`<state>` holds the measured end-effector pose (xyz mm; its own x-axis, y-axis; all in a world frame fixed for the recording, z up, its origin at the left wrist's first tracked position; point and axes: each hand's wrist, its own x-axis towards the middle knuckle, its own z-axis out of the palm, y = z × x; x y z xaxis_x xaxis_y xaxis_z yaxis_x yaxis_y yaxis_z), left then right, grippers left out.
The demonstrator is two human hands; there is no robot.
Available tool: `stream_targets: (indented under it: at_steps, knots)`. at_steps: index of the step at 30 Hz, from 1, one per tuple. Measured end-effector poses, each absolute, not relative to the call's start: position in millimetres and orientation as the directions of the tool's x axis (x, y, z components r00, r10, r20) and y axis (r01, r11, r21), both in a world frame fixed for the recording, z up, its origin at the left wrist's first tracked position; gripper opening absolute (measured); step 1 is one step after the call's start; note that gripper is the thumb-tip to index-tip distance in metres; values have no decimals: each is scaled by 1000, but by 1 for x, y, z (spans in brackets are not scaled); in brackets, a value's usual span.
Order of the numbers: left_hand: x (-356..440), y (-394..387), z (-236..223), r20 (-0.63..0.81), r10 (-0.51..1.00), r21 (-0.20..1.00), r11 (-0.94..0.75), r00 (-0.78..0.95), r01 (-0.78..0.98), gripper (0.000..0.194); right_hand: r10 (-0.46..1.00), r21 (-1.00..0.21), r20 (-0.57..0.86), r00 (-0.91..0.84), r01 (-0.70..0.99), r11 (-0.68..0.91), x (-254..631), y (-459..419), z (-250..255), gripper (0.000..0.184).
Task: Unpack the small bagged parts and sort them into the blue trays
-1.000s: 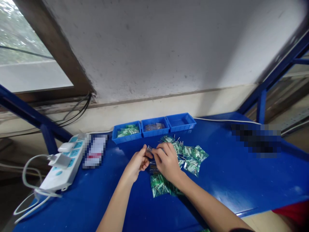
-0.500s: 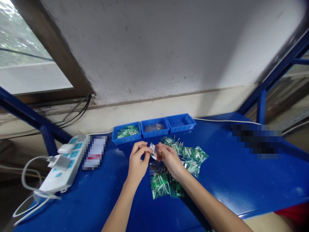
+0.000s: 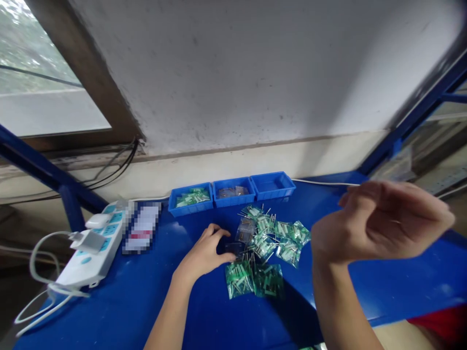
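My left hand [image 3: 207,250] is at the left edge of a pile of small bags, thumb and fingers apart around a small dark-looking clear bag [image 3: 235,249]. Whether the fingertips touch that bag is hard to tell. Raised at the right, my right hand [image 3: 375,226] is blurred, its palm hollow and its fingers loosely curled away from the thumb. Just above it shows a smeared see-through piece [image 3: 396,166], perhaps a clear bag. Green-tinted bags of metal pins or screws [image 3: 240,281] lie heaped on the blue table, beside a clear bag with brownish pieces [image 3: 245,229].
Three blue bins stand along the wall: one with green bags [image 3: 192,197], one with clear bags [image 3: 233,192], and an empty one [image 3: 273,185]. On the left lie a white power strip [image 3: 87,262] with plugs and a phone [image 3: 143,228]. Blue frame bars rise at both sides.
My right hand has swung up and right, away from my left hand; the clear bag between them is gone from there. My left hand has lowered to the pile and spread its fingers.
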<state>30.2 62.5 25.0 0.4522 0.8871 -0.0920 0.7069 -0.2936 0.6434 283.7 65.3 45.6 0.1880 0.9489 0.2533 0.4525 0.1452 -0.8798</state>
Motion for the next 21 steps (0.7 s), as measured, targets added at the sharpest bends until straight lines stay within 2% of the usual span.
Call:
stream_targets:
  at_steps: [2, 8, 10, 11, 14, 17, 19, 21]
  knots:
    - [33, 62, 22, -151, 887, 617, -261, 437, 743, 41, 933, -800, 316, 170, 577, 166, 276, 67, 44, 36]
    - [39, 69, 16, -158, 926, 588, -191, 343, 786, 9, 894, -553, 440, 82, 809, 199, 241, 84, 37, 36]
    - [37, 72, 12, -133, 943, 619, -162, 305, 769, 7, 905, -550, 421, 63, 811, 199, 237, 82, 32, 33]
    - [37, 74, 10, -101, 953, 638, -157, 284, 754, 9, 919, -585, 391, 55, 785, 202, 236, 80, 28, 30]
    - [38, 77, 9, 110, 974, 695, -216, 196, 685, 13, 976, -790, 215, 27, 593, 157, 230, 73, 21, 34]
    - [43, 74, 14, 357, 925, 727, -364, 134, 582, 13, 999, -965, -38, -11, 258, -34, 218, 69, 20, 48]
    - [47, 70, 18, 458, 878, 708, -455, 139, 541, 14, 987, -988, -154, -50, 27, -153, 212, 69, 22, 47]
    - [50, 67, 20, 510, 842, 677, -518, 174, 523, 16, 980, -973, -187, -71, -124, -195, 210, 69, 24, 37]
